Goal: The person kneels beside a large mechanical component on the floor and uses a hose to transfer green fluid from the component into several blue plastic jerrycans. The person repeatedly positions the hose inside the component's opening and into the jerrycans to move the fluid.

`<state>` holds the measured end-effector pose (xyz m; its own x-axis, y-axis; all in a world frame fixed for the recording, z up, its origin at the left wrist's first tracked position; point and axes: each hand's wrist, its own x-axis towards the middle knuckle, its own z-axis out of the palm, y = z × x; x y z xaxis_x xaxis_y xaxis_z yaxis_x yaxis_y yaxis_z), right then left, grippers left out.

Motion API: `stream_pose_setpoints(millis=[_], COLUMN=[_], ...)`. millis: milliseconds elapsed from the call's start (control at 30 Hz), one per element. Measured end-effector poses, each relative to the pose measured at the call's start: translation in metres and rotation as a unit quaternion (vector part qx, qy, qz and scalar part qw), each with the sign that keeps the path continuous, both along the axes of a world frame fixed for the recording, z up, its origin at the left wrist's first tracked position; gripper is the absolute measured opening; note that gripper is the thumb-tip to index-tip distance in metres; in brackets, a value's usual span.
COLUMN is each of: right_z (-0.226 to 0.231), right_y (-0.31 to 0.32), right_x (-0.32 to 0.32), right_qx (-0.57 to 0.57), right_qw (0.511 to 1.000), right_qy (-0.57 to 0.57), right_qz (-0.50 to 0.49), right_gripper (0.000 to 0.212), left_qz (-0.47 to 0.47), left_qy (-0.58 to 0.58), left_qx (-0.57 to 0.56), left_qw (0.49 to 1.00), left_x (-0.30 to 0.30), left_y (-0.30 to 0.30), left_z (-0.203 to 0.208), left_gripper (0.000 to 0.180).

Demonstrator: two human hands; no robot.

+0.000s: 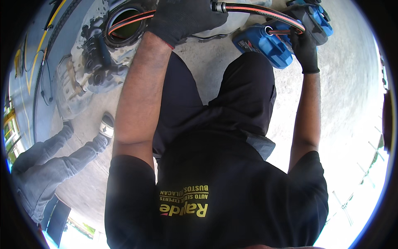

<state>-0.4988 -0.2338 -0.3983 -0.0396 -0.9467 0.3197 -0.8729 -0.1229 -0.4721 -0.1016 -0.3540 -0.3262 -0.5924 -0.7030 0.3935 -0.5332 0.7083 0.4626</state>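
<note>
A black hose with an orange-red stripe point(265, 11) arcs across the top of the view. My left hand point(186, 20), in a black glove, is wrapped round its middle, beside a silver clamp point(219, 6); the part inside my grip is hidden. One end runs down into the round opening point(124, 25) of a pale, dirt-stained tank point(93, 25). My right hand point(306, 50), gloved too, closes on the hose's bend on the right. From there the other end points into the open mouth of a blue jug point(261, 43) lying tilted on the floor.
More blue and dark jugs point(317, 23) stand behind, at the upper right. A black ribbed part point(97, 56) sits on the tank. On the left, a person in grey trousers point(54, 166) stands on the concrete floor point(344, 74), near a blue surface with a yellow line.
</note>
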Motion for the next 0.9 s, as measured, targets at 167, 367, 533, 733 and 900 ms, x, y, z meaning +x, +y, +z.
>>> stream_pose_setpoints(millis=[167, 367, 533, 733, 900], right_z=[0.007, 0.007, 0.001, -0.001, 0.003], right_y=[0.0, -0.005, -0.006, -0.007, -0.002], right_x=[0.002, 0.0, -0.002, 0.002, 0.003], right_qx=[0.011, -0.001, -0.012, -0.023, 0.0], right_qw=[1.0, 1.0, 1.0, 0.999, 1.0], right_qy=[-0.022, -0.005, 0.006, 0.004, 0.004], right_qz=[0.002, 0.007, 0.017, 0.026, 0.003], right_gripper=[0.022, 0.022, 0.022, 0.024, 0.026], left_qz=[0.019, 0.028, 0.038, 0.013, -0.006], left_qy=[-0.065, -0.083, -0.053, -0.008, 0.049], left_qx=[0.015, 0.006, -0.028, -0.112, -0.193], left_qw=[0.998, 0.996, 0.998, 0.994, 0.98], left_x=[-0.006, -0.007, -0.006, -0.007, -0.006], left_y=[-0.001, -0.004, -0.002, -0.001, -0.001], left_z=[0.004, 0.001, -0.011, -0.02, -0.021], left_gripper=[0.033, 0.032, 0.032, 0.031, 0.03])
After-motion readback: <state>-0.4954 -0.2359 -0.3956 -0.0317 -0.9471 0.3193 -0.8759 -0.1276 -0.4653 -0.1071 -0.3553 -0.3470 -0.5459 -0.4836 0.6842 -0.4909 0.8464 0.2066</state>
